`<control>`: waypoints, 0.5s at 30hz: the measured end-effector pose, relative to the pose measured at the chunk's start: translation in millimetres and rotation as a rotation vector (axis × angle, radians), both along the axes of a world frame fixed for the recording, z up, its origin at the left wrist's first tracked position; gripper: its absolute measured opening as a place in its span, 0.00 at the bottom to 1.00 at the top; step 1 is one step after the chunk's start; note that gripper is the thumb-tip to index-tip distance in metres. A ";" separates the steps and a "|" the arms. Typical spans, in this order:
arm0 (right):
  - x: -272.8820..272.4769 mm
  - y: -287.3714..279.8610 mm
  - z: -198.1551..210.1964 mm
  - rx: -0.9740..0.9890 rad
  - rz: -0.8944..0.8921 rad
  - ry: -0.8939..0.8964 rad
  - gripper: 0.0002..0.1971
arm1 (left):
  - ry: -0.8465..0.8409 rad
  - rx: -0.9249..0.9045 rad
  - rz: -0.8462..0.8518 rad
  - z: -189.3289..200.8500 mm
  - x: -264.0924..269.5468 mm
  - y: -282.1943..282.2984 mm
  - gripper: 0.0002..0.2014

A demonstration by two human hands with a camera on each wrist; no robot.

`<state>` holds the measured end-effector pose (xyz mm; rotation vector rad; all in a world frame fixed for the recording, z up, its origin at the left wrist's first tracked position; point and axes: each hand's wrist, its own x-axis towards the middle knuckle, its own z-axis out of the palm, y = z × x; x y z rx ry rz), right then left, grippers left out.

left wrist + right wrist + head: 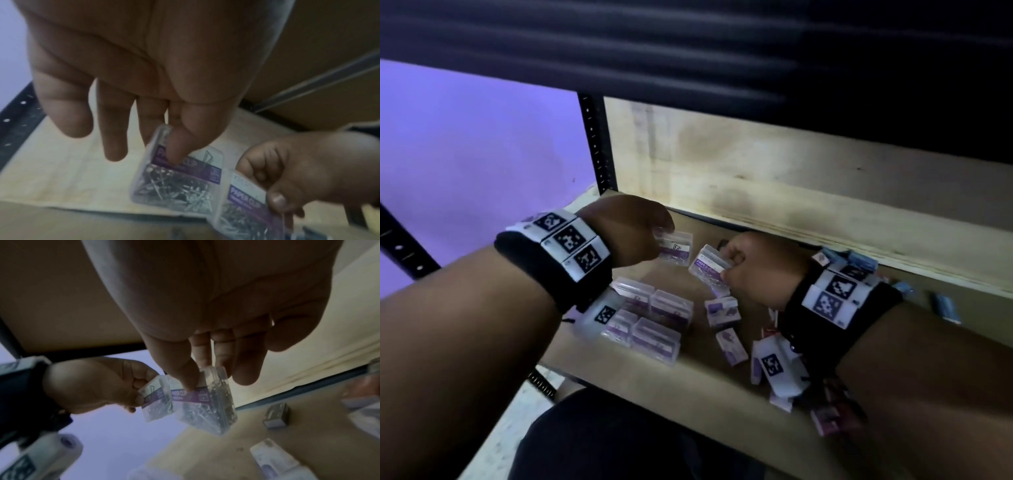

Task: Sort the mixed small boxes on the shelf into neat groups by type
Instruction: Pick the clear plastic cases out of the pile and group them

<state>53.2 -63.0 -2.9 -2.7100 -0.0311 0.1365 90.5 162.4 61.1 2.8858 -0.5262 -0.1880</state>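
My left hand point(661, 244) pinches a clear paper-clip box point(677, 249) with a purple label, held above the shelf board point(688, 394). Just to its right, my right hand point(726, 268) grips a second clear paper-clip box point(708, 269), tilted, its corner close to the first. In the left wrist view the thumb point(176, 151) lies on the first box point(176, 183). In the right wrist view thumb and fingers pinch the second box point(211, 404). Several matching clear boxes point(655, 318) lie grouped on the shelf below my left wrist.
Two small purple-and-white cartons point(722, 310) point(731, 346) lie mid-shelf. Red-and-white boxes point(835, 416) are scattered under my right forearm, and blue ones point(861, 260) point(945, 308) sit at the back right. A wooden back panel point(756, 171) and a black upright point(597, 144) bound the shelf.
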 end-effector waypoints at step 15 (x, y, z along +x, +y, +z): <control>40.0 51.1 -27.5 -0.256 0.131 0.183 0.06 | 0.223 0.245 -0.167 -57.4 78.5 16.3 0.22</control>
